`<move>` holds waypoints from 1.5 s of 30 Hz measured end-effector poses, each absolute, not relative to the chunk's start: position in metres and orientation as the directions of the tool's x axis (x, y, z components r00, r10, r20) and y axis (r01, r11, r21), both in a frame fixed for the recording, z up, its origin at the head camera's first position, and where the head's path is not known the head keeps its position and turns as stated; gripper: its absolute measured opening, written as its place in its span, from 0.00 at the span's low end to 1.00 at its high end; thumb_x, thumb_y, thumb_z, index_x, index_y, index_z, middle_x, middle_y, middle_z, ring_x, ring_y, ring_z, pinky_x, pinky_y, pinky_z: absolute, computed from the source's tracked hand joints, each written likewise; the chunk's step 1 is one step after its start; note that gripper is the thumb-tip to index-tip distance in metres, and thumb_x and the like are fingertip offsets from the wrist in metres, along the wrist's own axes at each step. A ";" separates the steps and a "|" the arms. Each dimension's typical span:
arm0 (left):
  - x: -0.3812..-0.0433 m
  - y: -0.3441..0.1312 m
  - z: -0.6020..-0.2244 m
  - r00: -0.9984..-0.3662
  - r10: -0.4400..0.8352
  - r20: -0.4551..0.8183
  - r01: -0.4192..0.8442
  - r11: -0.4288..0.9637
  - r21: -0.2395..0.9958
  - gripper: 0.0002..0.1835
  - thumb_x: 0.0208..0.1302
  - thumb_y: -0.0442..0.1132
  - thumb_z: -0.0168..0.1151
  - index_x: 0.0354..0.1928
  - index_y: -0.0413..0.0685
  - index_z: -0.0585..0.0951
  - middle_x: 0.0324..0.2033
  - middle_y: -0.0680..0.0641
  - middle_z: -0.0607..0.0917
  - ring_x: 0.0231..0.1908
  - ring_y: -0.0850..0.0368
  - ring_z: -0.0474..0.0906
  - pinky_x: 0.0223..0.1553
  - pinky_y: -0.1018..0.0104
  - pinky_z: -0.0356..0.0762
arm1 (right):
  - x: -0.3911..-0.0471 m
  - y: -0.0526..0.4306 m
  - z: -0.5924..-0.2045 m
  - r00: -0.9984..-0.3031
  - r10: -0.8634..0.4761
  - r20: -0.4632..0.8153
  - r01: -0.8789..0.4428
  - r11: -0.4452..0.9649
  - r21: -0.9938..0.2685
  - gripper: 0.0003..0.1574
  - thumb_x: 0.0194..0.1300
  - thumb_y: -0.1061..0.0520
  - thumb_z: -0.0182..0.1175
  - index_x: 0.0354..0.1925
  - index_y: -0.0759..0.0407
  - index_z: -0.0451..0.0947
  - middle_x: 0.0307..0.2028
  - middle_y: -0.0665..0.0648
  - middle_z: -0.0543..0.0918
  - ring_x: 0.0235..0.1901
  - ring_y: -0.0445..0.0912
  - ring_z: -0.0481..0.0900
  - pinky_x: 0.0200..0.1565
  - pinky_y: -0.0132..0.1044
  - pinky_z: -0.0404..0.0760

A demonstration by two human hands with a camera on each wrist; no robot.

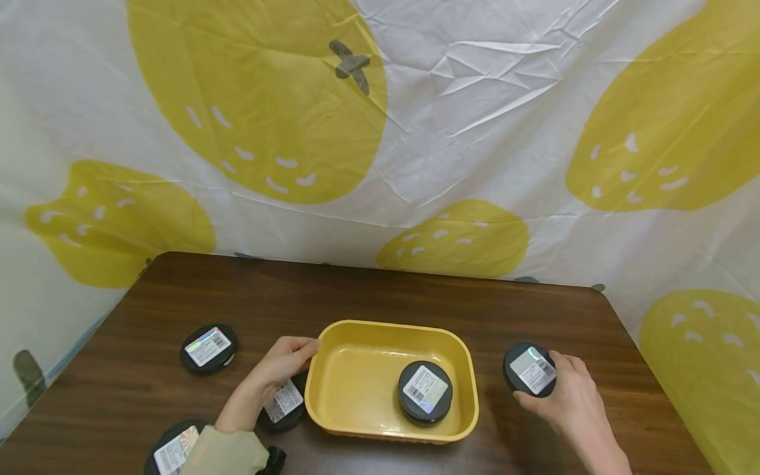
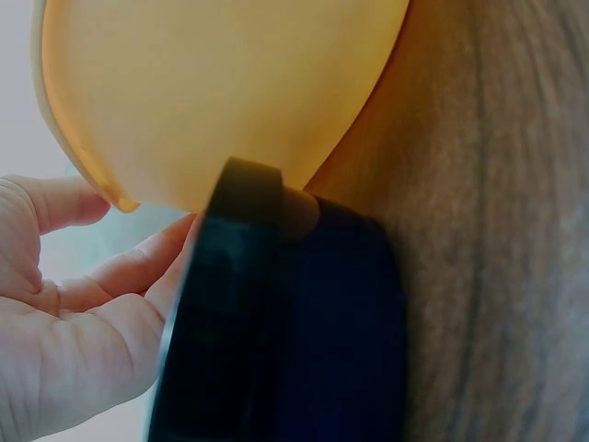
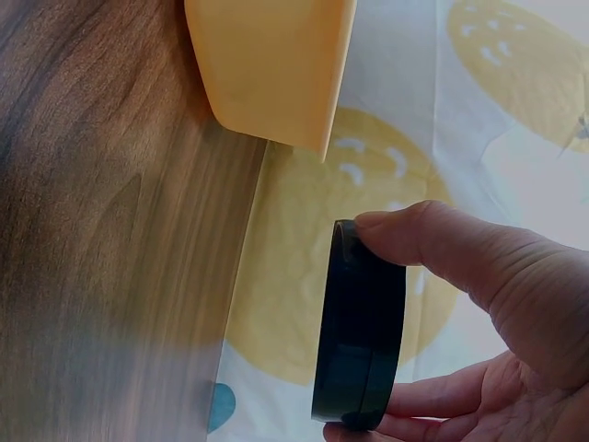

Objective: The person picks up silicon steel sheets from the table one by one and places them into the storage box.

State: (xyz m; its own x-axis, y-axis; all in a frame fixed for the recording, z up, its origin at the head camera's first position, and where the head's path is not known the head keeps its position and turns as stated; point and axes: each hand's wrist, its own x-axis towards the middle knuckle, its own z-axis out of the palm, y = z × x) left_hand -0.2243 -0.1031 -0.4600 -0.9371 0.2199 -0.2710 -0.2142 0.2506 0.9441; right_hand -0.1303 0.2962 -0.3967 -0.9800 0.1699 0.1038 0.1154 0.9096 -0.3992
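A yellow plastic basin (image 1: 350, 386) stands on the dark wooden table. My left hand (image 1: 282, 363) pinches its left rim, thumb on the edge and fingers against the outside wall in the left wrist view. Inside the basin, at its right, lies a flat round black case (image 1: 424, 392) with a white label. To the right of the basin, my right hand (image 1: 564, 399) grips another round black case (image 1: 530, 369) by its edges, label facing up. The right wrist view shows this case (image 3: 359, 331) between thumb and fingers, raised off the table.
Another black case (image 1: 285, 402) lies under my left wrist, against the basin's side. Two more stand at the left: one farther back (image 1: 208, 348), one at the front (image 1: 172, 448) partly behind my sleeve. A fruit-print cloth (image 1: 469, 132) hangs behind the table.
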 end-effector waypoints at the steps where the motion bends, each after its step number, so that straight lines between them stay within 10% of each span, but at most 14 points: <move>1: -0.225 -0.103 -0.460 -0.937 0.222 -0.270 -0.213 0.251 0.944 0.18 0.71 0.38 0.48 0.50 0.29 0.78 0.45 0.39 0.82 0.45 0.52 0.78 0.51 0.54 0.74 | -0.130 0.296 -0.396 -0.980 0.170 0.102 0.117 0.910 -0.399 0.55 0.38 0.51 0.74 0.55 0.82 0.62 0.50 0.80 0.67 0.46 0.68 0.71 0.45 0.61 0.71; 45: -0.225 -0.104 -0.462 -0.942 0.255 -0.221 -0.161 0.235 0.959 0.18 0.70 0.36 0.48 0.48 0.26 0.78 0.43 0.38 0.82 0.43 0.56 0.77 0.48 0.58 0.76 | -0.129 0.276 -0.390 -0.985 0.118 0.127 0.057 0.913 -0.404 0.53 0.37 0.52 0.76 0.55 0.80 0.65 0.49 0.77 0.70 0.45 0.65 0.73 0.44 0.59 0.73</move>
